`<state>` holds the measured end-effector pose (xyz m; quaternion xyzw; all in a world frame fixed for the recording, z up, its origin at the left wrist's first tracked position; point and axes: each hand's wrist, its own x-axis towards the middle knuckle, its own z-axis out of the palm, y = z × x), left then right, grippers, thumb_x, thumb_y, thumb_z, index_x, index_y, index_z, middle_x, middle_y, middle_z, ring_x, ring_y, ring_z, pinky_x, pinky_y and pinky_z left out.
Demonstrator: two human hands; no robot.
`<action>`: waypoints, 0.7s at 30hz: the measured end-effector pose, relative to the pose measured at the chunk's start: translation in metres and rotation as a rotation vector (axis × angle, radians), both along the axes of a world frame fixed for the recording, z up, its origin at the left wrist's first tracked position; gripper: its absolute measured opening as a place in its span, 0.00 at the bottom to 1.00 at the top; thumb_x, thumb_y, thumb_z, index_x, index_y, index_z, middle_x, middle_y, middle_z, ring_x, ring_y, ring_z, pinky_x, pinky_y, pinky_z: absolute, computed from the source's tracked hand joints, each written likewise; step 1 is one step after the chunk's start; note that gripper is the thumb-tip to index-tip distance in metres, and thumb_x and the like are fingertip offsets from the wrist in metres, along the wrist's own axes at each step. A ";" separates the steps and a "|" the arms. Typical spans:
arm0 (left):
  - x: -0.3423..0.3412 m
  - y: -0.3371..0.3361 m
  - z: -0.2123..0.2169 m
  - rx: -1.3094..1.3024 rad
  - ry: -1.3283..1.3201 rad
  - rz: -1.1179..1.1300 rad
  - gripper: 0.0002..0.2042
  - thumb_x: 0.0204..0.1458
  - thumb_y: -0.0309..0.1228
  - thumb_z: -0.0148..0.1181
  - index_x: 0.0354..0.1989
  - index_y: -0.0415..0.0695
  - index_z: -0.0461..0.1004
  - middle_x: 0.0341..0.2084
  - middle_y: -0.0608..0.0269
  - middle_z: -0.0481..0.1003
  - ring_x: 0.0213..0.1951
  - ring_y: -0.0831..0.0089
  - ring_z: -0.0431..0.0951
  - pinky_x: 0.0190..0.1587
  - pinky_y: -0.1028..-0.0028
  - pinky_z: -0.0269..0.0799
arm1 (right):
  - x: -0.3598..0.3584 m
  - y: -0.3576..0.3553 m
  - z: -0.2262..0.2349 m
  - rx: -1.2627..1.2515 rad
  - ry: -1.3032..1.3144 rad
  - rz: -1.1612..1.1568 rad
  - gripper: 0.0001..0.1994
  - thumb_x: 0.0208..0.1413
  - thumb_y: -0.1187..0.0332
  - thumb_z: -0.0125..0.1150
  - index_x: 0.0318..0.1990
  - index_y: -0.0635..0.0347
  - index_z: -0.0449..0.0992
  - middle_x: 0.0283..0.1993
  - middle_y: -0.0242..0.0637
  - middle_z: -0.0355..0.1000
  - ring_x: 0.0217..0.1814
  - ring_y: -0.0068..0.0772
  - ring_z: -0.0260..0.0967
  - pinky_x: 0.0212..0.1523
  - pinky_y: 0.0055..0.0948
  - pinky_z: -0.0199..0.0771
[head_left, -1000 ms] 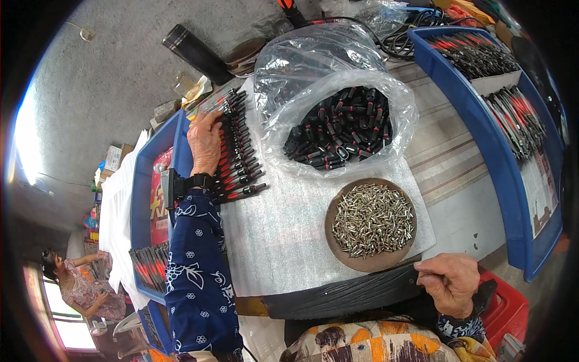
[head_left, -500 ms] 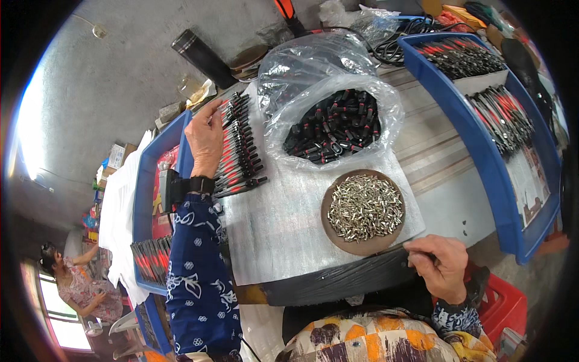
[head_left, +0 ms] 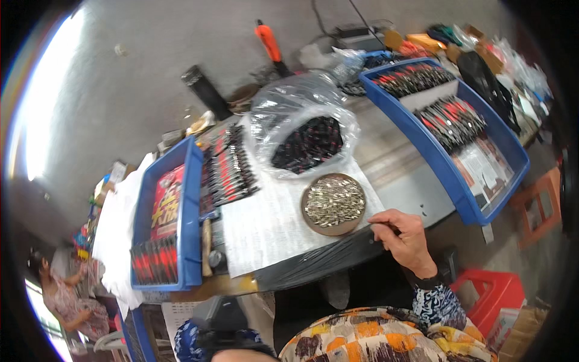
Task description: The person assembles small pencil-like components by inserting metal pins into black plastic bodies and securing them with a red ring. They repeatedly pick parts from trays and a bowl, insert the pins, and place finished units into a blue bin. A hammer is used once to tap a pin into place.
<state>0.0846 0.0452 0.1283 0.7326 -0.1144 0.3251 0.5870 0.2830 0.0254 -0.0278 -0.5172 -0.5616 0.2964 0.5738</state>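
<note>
Leftmost, far corner: another person point(head_left: 63, 295) sits low at the picture's edge, well apart from the bench.
Left blue tray point(head_left: 190, 211): holds a red printed packet and, at its near end, a row of red-and-black pieces point(head_left: 154, 265).
Left hand: only a dark blue patterned sleeve point(head_left: 208, 341) shows at the lower edge; the hand itself is out of sight, so its fingers cannot be told.
Paper sheet point(head_left: 265, 226): white, spread over the bench top, with red-and-black pieces point(head_left: 229, 169) laid in rows on its far left part.
Clear plastic bag point(head_left: 301, 127): stands open beyond the dish, full of dark pieces with red marks.
Round brown dish point(head_left: 333, 204): on the paper, heaped with small silvery metal parts.
Right hand point(head_left: 403, 235): at the bench's near edge, just beside the dish; fingertips point(head_left: 377, 223) pinched narrowly together on the paper's corner near the black edge strip point(head_left: 319, 262). Whether they hold a small part I cannot tell.
Right blue tray point(head_left: 446, 175): long, with more red-and-black pieces sorted in it.
Red stool point(head_left: 491, 295): on the floor below.
</note>
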 end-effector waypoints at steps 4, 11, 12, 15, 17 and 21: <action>-0.016 -0.038 -0.011 -0.070 -0.123 0.024 0.19 0.64 0.37 0.46 0.51 0.35 0.75 0.43 0.47 0.79 0.47 0.64 0.79 0.53 0.61 0.69 | -0.003 0.001 -0.005 -0.059 0.074 -0.018 0.06 0.57 0.78 0.60 0.40 0.68 0.78 0.25 0.31 0.74 0.22 0.14 0.67 0.23 0.16 0.66; -0.041 -0.063 -0.009 -0.082 -0.202 0.050 0.18 0.62 0.38 0.48 0.49 0.36 0.77 0.43 0.46 0.79 0.48 0.60 0.79 0.56 0.54 0.66 | -0.004 0.005 -0.011 0.015 0.063 -0.013 0.06 0.59 0.76 0.58 0.41 0.68 0.77 0.22 0.29 0.72 0.19 0.12 0.63 0.20 0.14 0.61; -0.043 -0.066 -0.008 -0.083 -0.212 0.055 0.18 0.62 0.38 0.49 0.48 0.36 0.77 0.44 0.46 0.79 0.48 0.59 0.79 0.56 0.53 0.65 | -0.004 0.003 -0.011 0.015 0.051 -0.027 0.05 0.58 0.77 0.58 0.40 0.68 0.77 0.22 0.29 0.72 0.19 0.12 0.63 0.20 0.14 0.61; -0.049 -0.075 -0.007 -0.074 -0.241 0.056 0.18 0.61 0.38 0.49 0.48 0.36 0.77 0.44 0.45 0.78 0.48 0.58 0.79 0.57 0.49 0.64 | -0.006 0.002 -0.010 0.006 0.075 -0.035 0.05 0.58 0.77 0.58 0.40 0.68 0.77 0.22 0.28 0.71 0.19 0.11 0.62 0.20 0.14 0.60; -0.055 -0.081 -0.009 -0.052 -0.254 0.072 0.18 0.61 0.38 0.50 0.47 0.36 0.78 0.44 0.45 0.78 0.49 0.56 0.79 0.58 0.47 0.63 | -0.006 0.002 -0.009 -0.014 0.094 -0.032 0.06 0.58 0.77 0.57 0.41 0.68 0.77 0.22 0.28 0.71 0.19 0.11 0.61 0.20 0.14 0.60; -0.092 -0.087 -0.013 0.131 -0.106 0.163 0.16 0.58 0.35 0.56 0.49 0.38 0.77 0.47 0.46 0.77 0.51 0.55 0.78 0.61 0.44 0.61 | -0.008 -0.002 -0.007 -0.031 0.133 -0.039 0.06 0.60 0.75 0.57 0.40 0.67 0.77 0.23 0.28 0.70 0.20 0.11 0.61 0.20 0.14 0.60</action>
